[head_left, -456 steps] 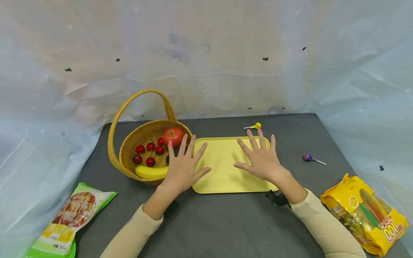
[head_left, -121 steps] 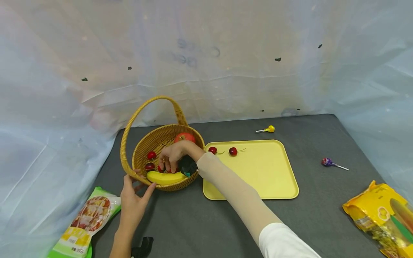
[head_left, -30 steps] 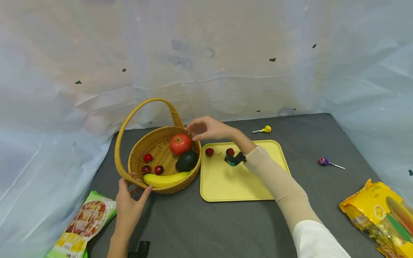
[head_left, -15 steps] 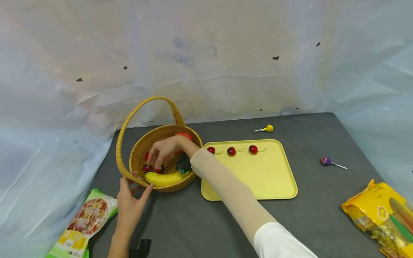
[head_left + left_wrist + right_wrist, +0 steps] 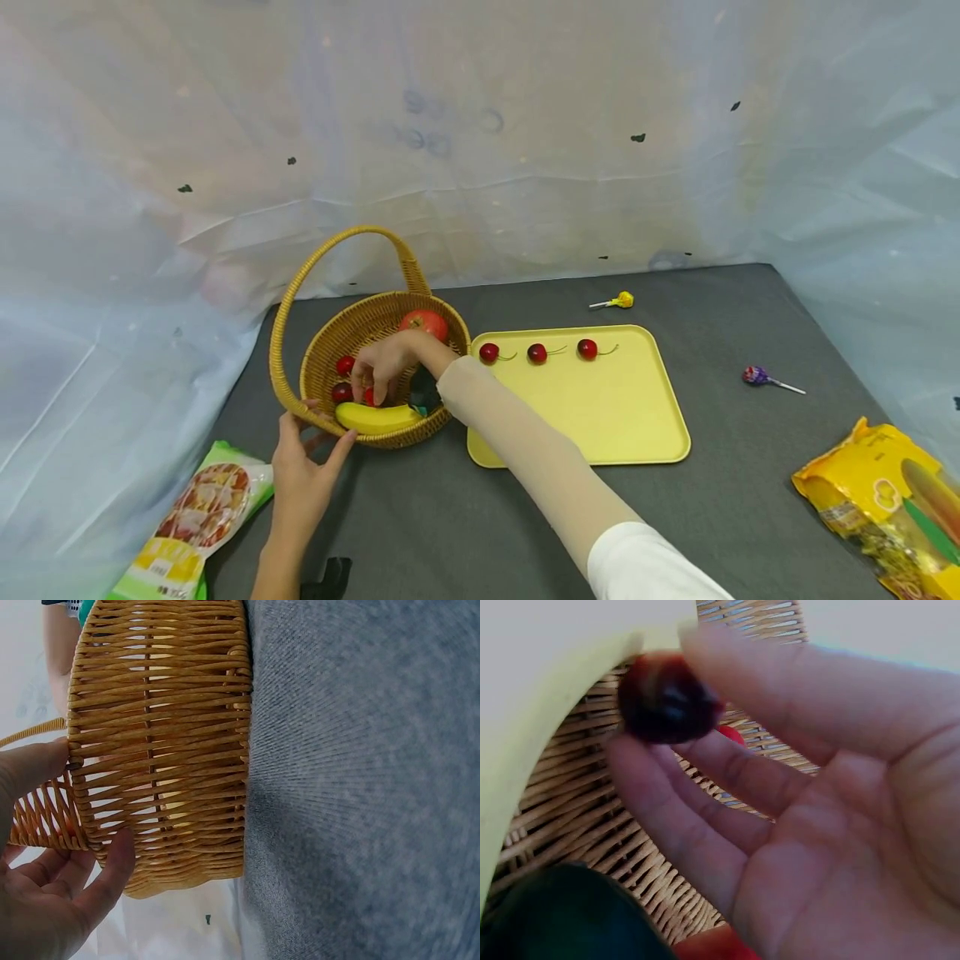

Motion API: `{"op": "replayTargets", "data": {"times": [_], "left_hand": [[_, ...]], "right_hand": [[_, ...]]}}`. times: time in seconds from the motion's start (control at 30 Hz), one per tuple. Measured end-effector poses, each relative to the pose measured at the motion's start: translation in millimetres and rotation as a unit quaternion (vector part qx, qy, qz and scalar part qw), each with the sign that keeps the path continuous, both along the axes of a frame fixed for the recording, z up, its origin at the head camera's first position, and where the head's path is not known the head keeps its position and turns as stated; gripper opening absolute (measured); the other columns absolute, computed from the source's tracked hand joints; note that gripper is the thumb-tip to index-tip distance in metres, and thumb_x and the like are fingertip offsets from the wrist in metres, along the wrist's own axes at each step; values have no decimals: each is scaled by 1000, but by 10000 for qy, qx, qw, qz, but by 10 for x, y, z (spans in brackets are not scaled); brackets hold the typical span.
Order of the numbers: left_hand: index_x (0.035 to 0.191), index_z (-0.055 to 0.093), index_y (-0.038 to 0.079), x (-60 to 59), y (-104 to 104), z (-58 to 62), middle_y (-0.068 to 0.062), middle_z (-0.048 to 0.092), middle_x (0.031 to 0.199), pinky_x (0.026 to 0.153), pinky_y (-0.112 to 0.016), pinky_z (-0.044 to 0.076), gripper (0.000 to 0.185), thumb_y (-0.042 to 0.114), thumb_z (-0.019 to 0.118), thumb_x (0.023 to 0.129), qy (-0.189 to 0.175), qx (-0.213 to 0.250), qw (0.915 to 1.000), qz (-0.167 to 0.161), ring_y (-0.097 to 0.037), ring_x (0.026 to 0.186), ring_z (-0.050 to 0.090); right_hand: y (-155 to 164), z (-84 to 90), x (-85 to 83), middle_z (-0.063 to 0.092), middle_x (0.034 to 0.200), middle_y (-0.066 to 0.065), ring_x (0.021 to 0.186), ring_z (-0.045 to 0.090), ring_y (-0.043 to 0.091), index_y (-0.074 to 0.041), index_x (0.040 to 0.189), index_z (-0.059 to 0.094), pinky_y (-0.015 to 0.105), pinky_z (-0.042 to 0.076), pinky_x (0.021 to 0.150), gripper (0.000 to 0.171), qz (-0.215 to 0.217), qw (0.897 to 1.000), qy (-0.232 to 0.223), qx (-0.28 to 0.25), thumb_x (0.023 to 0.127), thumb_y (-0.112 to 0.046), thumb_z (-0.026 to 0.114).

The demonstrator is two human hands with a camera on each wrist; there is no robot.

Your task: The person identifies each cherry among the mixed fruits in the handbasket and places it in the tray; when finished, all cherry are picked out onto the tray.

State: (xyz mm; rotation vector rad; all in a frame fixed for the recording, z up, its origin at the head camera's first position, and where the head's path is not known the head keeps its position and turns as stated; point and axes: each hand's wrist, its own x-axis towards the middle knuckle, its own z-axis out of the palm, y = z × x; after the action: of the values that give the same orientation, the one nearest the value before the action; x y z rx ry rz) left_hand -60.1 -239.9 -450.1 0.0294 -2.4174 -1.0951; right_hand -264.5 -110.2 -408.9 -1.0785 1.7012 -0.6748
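In the head view, my left hand (image 5: 300,479) holds the near-left rim of the wicker basket (image 5: 360,321); the left wrist view shows its thumb and fingers around the woven edge. Reaching inside, my right hand (image 5: 386,362) pinches a dark red cherry (image 5: 667,701) between thumb and fingertips, above the woven floor. Two more cherries (image 5: 345,365) lie left of it in the basket. A banana (image 5: 375,419), a dark green avocado (image 5: 423,392) and a red apple (image 5: 425,323) share the basket. Three stemmed cherries (image 5: 537,354) form a row along the far edge of the yellow tray (image 5: 585,417).
The basket's tall handle (image 5: 279,333) arches over its left side. Behind the tray lies a yellow lollipop (image 5: 621,300), and a purple one (image 5: 757,377) is to the right. A green-white snack bag (image 5: 202,517) lies front left, a yellow bag (image 5: 877,492) front right.
Over several seconds a third cherry has come onto the tray. My right hand has gone from the basket's right rim back inside and now pinches another cherry. My left hand keeps its hold.
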Motion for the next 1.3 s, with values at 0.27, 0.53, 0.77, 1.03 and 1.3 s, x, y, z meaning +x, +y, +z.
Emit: {"op": "replayTargets", "data": {"times": [0.27,0.53,0.77,1.03,1.3], "left_hand": [[135,42,-5,-9,-4,-2,-17,56,115,80,-6,51,65,-1,80,82,18,57,10000,-33,-12,106,51],[135,43,-4,-31,-13,-30,-16,57,108,80,-9,52,67,-5,81,79,212,90,9995,-201,-15,104,53],[135,43,-4,-29,-39,-26,-18,55,114,81,-6,50,64,-2,79,82,104,152,9997,-158,-17,109,53],[136,42,-4,-31,-57,-18,-17,55,113,81,-5,49,65,-3,80,82,52,118,9999,-106,-22,108,54],[135,42,-5,-35,-43,-27,-14,55,110,81,-7,51,65,-2,80,82,50,104,9999,-120,-19,108,52]], "right_hand": [[328,164,-34,69,109,12,95,66,33,2,116,68,41,60,84,22,-376,9885,334,-1428,95,-4,68],[1361,298,-13,63,112,8,81,60,28,1,124,66,27,54,70,35,-1249,9549,1115,-2454,90,-7,74],[2102,43,126,68,107,6,95,61,22,3,123,63,47,54,88,39,-2199,9356,1198,-2490,89,-12,76],[2269,-428,267,67,98,9,75,62,21,7,109,66,27,54,67,24,-2121,9507,683,-2156,89,-2,75],[2137,-564,401,67,101,5,84,61,14,2,105,73,27,56,77,24,-1735,9568,1115,-2049,83,-5,82]]}}
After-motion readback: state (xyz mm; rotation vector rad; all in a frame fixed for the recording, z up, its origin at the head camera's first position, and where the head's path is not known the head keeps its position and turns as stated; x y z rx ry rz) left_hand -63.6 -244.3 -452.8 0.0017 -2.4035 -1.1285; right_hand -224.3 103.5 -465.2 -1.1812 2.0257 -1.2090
